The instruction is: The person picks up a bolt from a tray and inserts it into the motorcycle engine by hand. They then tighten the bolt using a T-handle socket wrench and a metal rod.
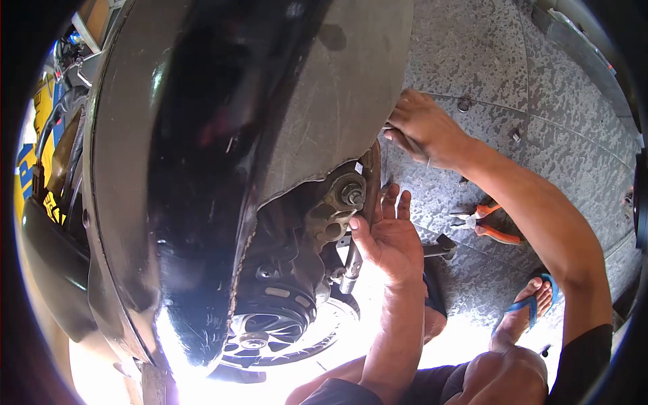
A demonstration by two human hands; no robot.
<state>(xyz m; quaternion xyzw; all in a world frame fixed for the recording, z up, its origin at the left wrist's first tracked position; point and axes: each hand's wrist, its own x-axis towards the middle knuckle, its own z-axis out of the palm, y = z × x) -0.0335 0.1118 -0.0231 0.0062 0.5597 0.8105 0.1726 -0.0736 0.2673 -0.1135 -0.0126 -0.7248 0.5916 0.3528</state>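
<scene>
My left hand (395,246) is palm up beside the motorcycle's exposed mechanical parts, its fingers stretched and its thumb apart. Fingers and thumb are close to a dark metal bar (352,263) and a bolted metal bracket (341,202). Higher up, my right hand (425,128) is closed at the lower edge of the large body panel (337,101). A thin strip of metal pokes out on either side of its curled fingers; the rest is hidden, so I cannot tell what it is. Below the panel, a spoked wheel (270,337) shows.
Pliers with orange handles (496,228) lie on the grey patterned floor (472,40). Left of them is a dark bar-shaped tool (442,248). Small metal pieces (516,136) are scattered nearby. My foot in a blue flip-flop (530,304) is at the lower right.
</scene>
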